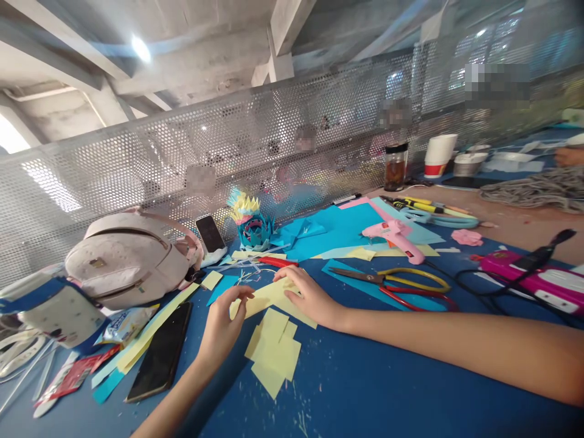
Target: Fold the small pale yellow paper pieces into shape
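Observation:
A pale yellow sheet of paper (pixel 264 299) lies on the blue table between my hands. My left hand (pixel 225 322) has its thumb and curled fingers closed at the left end of this sheet. My right hand (pixel 317 299) rests on its right part, fingers stretched out and thumb apart. Just below is a loose stack of small yellow paper squares (pixel 276 353). To the right, scissors (pixel 378 277) with yellow and red handles lie on blue paper. A tool with a red handle (pixel 277 261) sits behind my hands.
At the back stands a folded-paper flower piece (pixel 255 231). A pink glue gun (pixel 395 237) lies right, near blue sheets (pixel 337 228) and a magenta device (pixel 529 280) with a black cable. Left are a phone (pixel 162 353), a pale backpack (pixel 130 258) and paper strips. Perforated metal screens the back.

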A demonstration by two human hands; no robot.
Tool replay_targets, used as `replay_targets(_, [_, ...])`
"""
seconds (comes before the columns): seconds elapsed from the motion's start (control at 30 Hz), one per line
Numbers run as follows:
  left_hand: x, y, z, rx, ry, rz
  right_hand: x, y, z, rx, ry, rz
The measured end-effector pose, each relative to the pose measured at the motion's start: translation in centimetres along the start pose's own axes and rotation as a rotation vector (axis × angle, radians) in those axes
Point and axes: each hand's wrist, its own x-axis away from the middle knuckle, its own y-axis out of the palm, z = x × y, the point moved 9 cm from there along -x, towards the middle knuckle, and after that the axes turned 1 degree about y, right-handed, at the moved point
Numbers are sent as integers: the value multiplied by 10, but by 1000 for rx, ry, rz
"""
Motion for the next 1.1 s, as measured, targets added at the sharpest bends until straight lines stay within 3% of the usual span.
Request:
replay_targets(0.17, [7,17,12,-46,80,-83,1,10,13,-30,43,-76])
replay_targets(0.33, [9,25,20,38,94,-139,-2,0,2,-163,9,8])
replay_targets(0.47, [8,35,22,221,37,-225,0,-11,-14,-298,-37,72])
replay_targets(0.57, [10,44,16,431,-83,-271,4,-15,-25,-339,-95,92])
replay_targets(0.7, [11,40,0,666,-213,-141,5,-12,-27,-369,-100,45])
replay_targets(0.87, [10,28,-12,781,-237,30,3,-4,-27,-389,-101,-52])
replay_targets(1.1, [12,30,-12,618,-242,-13,2,-2,-29,-341,-99,-59])
